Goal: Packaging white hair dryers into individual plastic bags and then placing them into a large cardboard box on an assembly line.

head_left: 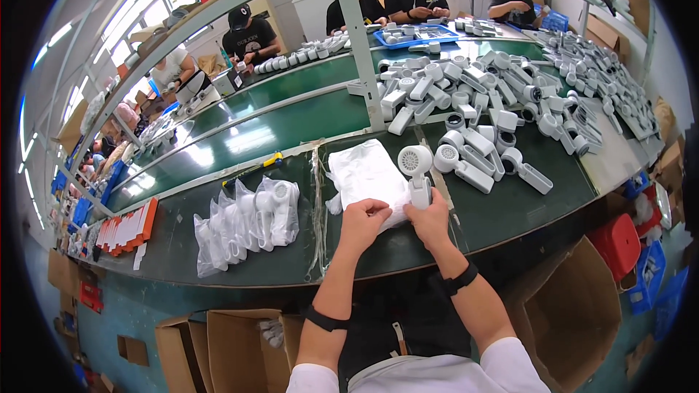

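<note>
Right hand [431, 217], centre of frame, grip closed round the handle of a white handheld fan [416, 167], round head pointing up. Left hand [364, 220] just beside it, fingers curled down onto a stack of clear plastic bags [368, 171] lying flat on the dark green table [240, 244]; can't tell if actually pinching a bag or just pressing. Already bagged fans [247, 222] piled left of centre. Big heap of loose white fans [473, 109] in the upper right. Yellow-handled tool [256, 168] above the bagged ones. Open cardboard boxes [226, 346] along the bottom, other people seated across the top.
</note>
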Tool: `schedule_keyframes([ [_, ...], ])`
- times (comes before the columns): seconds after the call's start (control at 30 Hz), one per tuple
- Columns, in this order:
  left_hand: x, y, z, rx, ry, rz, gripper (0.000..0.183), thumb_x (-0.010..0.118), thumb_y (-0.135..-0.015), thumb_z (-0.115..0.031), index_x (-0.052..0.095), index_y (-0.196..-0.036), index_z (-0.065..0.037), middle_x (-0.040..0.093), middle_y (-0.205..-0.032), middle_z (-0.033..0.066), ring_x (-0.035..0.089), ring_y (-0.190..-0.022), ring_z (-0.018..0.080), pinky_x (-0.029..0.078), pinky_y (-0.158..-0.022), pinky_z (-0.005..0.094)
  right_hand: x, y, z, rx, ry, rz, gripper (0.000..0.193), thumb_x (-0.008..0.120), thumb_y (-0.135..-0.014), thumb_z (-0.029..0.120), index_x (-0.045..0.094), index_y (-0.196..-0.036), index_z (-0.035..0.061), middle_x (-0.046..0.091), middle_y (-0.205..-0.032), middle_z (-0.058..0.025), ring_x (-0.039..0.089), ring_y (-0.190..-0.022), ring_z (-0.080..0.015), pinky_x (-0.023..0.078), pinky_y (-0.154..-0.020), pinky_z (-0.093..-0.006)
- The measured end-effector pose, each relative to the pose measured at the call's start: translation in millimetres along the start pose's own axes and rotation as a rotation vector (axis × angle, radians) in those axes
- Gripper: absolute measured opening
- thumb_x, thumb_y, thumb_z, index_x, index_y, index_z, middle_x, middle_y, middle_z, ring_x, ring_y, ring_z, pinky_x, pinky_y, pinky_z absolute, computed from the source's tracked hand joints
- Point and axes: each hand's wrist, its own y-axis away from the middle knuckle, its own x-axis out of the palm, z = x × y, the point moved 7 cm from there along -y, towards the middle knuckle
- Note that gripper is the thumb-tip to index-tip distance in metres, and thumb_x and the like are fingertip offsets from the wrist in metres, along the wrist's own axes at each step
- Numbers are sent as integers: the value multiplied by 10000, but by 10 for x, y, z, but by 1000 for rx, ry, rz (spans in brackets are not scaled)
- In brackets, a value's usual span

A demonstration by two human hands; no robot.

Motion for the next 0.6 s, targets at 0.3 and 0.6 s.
schedule_keyframes([
  [0.3, -145, -23, 118, -6, 277, -158, 253, 703, -812, -70, 682, -1044, 29, 665, -827, 22, 583, -743, 78, 453, -671, 220, -234, 159, 219, -94, 188, -146, 511, 743, -686, 177, 565, -1125, -16, 665, -977, -217, 652, -921, -368, 494, -826, -413],
  [0.6, -207, -23, -120, 189, -79, -200, 239, 679, -833, -172, 710, -962, 26, 695, -834, 68, 605, -746, 117, 474, -698, 270, -455, 336, 336, -74, -101, -37, 439, 772, -709, 77, 541, -1077, 15, 614, -902, -43, 584, -781, -109, 490, -692, -264],
])
